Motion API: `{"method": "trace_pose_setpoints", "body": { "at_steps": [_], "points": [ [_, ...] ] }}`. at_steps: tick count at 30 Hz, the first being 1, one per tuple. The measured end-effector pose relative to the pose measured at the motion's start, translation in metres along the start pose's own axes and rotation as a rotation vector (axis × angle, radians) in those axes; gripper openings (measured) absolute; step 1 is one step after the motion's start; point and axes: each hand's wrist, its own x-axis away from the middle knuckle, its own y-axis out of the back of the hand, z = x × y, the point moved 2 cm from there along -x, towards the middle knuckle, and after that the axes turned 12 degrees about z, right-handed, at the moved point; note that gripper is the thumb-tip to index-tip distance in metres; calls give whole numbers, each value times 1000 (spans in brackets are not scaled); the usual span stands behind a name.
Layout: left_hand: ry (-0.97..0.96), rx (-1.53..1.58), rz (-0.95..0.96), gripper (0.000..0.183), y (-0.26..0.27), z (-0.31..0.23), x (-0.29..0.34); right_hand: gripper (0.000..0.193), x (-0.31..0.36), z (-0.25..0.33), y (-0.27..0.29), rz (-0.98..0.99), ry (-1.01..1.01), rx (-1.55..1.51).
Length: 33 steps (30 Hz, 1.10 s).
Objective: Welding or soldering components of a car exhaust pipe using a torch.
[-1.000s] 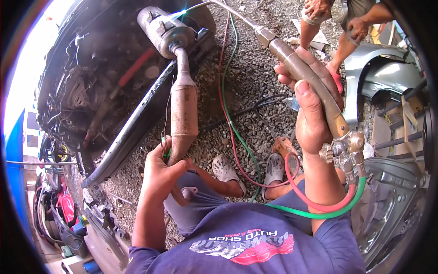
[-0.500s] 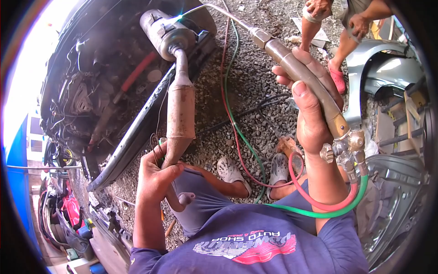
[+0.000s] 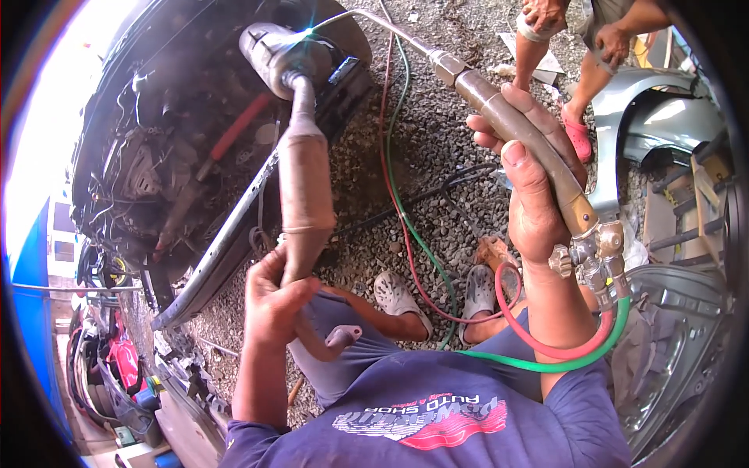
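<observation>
My left hand is wrapped round the lower part of a rusty car exhaust pipe. Above the hand the pipe widens into a tan cylinder; below it, a bent end with a flange shows. A thicker canister forms its far end, beside the dark car front. Closed round the brass handle of a gas torch, my right hand has its thumb along the side. The torch's thin curved tube reaches to the canister, where a bright flame glows at the tip.
A red hose and a green hose run from the torch across the gravel. The car's open front stands at left. Another person's legs are at upper right, near silver body panels.
The exhaust has turned in my left hand; its flanged end has swung right, and the hand has shifted slightly right. The torch and my right hand are almost unmoved.
</observation>
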Motion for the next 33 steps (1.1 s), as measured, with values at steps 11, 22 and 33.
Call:
{"method": "trace_pose_setpoints", "body": {
  "at_steps": [11, 22, 33],
  "points": [
    [-67, 40, 95, 64, 9, 61, -11, 49, 0, -4, 4, -12, -6, -4],
    [-46, -177, 124, 80, 7, 41, -11, 50, 5, -12, -11, -35, -65, -112],
    [-158, -408, -218, 65, 54, -15, -10, 49, 10, -41, -12, -168, -156, -324]
  ]
}}
